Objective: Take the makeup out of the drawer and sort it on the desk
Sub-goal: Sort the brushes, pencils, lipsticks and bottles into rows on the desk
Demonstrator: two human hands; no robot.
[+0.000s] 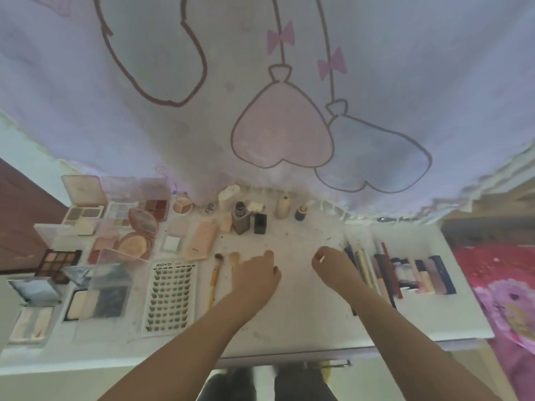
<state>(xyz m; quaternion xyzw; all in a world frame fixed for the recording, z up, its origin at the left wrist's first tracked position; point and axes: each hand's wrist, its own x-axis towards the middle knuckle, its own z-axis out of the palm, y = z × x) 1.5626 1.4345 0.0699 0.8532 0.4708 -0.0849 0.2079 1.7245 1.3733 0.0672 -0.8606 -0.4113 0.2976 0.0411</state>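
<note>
— On the white desk (304, 319), can you read any writing?

— Yes: "XOYO" is printed at the top of the false-lash card (170, 296), which lies with its long side running toward the person. A small round lid (209, 209) near the curtain (260, 96) carries letters I cannot make out for sure.

— How does the makeup lie?

— Open palettes (84, 211) crowd the left part. Two brushes (224, 273) lie side by side just right of the card, bristles pointing away from the person. Small bottles (240, 219) stand upright at the back. On the right, pencils (364, 270) and lipstick tubes (419, 274) lie in a row, long axes running front to back.

— And the hands?

— Left hand (259, 274) hangs over the desk's middle, fingers loosely curled, forefinger stretched forward, holding nothing I can see. Right hand (333, 264) is curled beside the pencils; something small and pale shows at its fingertips, but whether it is pinched I cannot tell.
</note>
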